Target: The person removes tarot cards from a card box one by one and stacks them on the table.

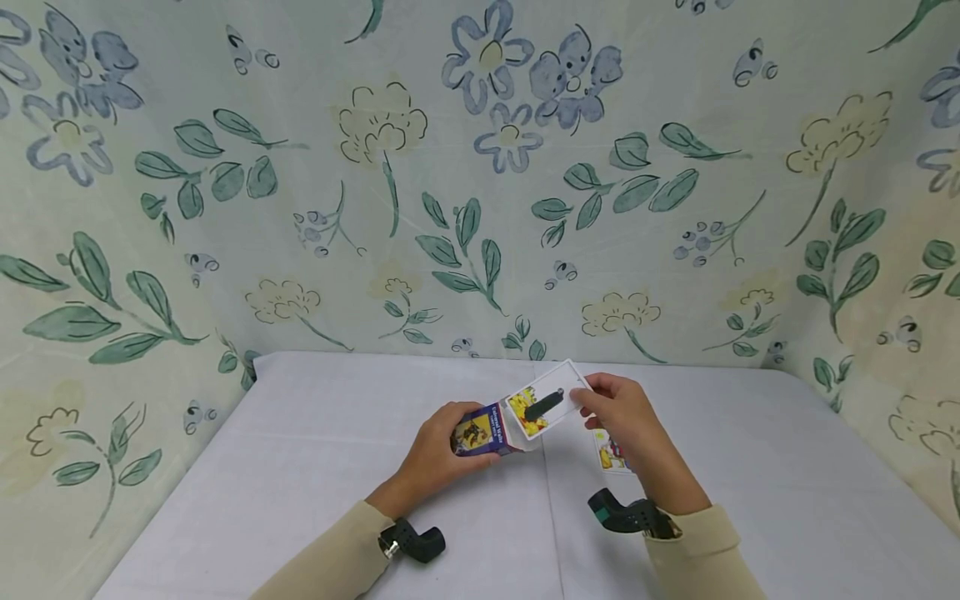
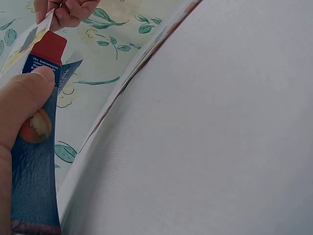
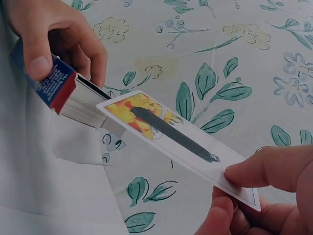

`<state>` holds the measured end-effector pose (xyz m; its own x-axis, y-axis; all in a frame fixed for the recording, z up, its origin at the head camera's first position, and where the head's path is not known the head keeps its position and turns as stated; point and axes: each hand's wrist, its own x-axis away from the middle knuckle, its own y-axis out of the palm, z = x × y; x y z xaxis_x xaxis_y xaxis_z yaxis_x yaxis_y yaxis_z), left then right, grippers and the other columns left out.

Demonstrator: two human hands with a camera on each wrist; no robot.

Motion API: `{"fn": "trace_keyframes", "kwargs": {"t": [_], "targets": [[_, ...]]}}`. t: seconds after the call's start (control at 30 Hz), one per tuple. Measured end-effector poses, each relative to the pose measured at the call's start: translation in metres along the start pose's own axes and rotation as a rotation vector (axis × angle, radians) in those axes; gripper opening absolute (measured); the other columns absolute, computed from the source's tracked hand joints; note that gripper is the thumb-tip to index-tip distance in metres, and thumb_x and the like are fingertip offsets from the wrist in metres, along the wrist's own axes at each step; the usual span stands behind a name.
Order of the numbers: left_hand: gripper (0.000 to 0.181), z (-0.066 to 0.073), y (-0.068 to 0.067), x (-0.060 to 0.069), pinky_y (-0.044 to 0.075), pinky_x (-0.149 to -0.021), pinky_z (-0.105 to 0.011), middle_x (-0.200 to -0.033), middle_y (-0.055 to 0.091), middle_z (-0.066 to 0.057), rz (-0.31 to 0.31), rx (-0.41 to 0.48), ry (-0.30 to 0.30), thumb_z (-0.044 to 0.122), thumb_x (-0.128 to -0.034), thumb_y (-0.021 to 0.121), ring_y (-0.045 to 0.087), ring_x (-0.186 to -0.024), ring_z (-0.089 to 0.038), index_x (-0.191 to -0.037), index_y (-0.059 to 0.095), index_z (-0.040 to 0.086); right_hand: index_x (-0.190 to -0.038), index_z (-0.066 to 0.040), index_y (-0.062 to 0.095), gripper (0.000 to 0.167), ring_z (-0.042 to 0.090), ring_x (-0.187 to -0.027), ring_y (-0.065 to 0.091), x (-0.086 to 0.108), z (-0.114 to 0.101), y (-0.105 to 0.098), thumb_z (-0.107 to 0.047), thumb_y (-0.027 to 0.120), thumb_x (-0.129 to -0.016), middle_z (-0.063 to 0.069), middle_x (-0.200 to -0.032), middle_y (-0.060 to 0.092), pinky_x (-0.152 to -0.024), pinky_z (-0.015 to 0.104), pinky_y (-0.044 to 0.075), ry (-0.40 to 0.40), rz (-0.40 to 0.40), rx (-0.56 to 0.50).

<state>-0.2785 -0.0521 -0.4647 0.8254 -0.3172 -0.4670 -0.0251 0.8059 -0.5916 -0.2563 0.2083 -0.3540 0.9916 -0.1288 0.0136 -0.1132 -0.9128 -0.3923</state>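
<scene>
At the lower centre we count one left hand (image 1: 438,454), one right hand (image 1: 628,412), one box (image 1: 480,431) and one upper card (image 1: 551,393); right of them, at least one lower card (image 1: 612,454); beneath, two wrist devices (image 1: 622,511). The box's stacked layers (image 3: 84,105) we cannot count.

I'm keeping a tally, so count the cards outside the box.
2 visible: one card in the right hand, another card on the table, partly hidden behind that hand. More may lie beneath the second.
</scene>
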Motion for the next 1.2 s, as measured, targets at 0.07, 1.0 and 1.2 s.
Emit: {"fn": "trace_keyframes", "kwargs": {"t": [0.07, 1.0, 1.2], "targets": [[0.075, 0.000, 0.000, 0.000, 0.049, -0.086, -0.030, -0.120, 0.055, 0.011, 0.000, -0.001, -0.002, 0.061, -0.0730, 0.074, 0.050, -0.102, -0.005, -0.132, 0.051, 0.022, -0.115, 0.000, 0.061, 0.033, 0.025, -0.080, 0.057, 0.000, 0.000, 0.000, -0.023, 0.063, -0.092, 0.014, -0.099, 0.062, -0.073, 0.029, 0.053, -0.001, -0.001, 0.003], [0.073, 0.001, 0.000, 0.000, 0.048, -0.088, -0.032, -0.121, 0.055, 0.011, 0.000, -0.004, -0.007, 0.055, -0.0729, 0.078, 0.050, -0.103, -0.006, -0.132, 0.052, 0.021, -0.120, 0.000, 0.060, 0.038, 0.031, -0.088, 0.057, 0.002, -0.003, -0.016, -0.027, 0.062, -0.094, 0.015, -0.104, 0.061, -0.079, 0.030, 0.052, 0.002, 0.010, 0.000], [0.073, 0.000, 0.000, 0.000, 0.048, -0.088, -0.032, -0.120, 0.055, 0.011, 0.005, -0.010, -0.002, 0.058, -0.0729, 0.076, 0.050, -0.102, -0.005, -0.132, 0.052, 0.022, -0.121, -0.001, 0.060, 0.039, 0.032, -0.087, 0.057, 0.002, -0.003, -0.019, -0.028, 0.063, -0.094, 0.015, -0.104, 0.061, -0.081, 0.032, 0.052, 0.002, 0.027, 0.001]]}}
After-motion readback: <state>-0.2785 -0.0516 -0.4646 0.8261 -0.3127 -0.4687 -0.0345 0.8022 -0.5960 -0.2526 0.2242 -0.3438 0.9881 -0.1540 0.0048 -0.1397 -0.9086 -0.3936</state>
